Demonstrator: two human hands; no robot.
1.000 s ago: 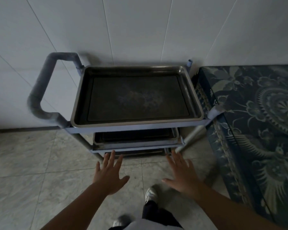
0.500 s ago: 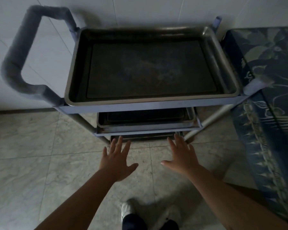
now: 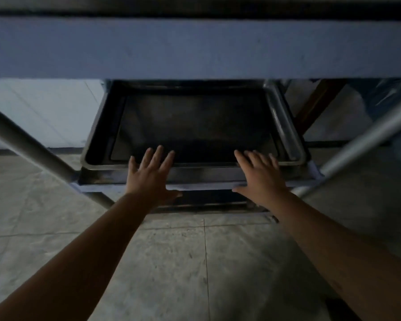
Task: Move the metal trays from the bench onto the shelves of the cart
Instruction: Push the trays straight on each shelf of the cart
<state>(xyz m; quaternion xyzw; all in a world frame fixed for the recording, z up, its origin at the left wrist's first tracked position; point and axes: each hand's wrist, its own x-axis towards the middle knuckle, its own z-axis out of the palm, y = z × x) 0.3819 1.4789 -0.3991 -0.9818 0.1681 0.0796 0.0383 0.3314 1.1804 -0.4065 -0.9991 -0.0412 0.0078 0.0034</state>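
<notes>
**Dark metal, pale blue frame, grey marbled floor**

A dark, near-black metal tray [image 3: 195,126] is sitting beyond the hands, its rim gleaming silver. The cart frame [image 3: 195,47] above is showing pale blue-lavender; the legs [image 3: 30,149] are grey. The floor [image 3: 171,262] beneath is showing grey marbled tiles.

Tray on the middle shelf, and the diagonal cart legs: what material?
Tray: looks like stainless steel, its right rim glossy with bright streaks, the base darker and dull. Cart legs: probably metal tube, smooth satin grey with a soft highlight; coating unclear.
</notes>
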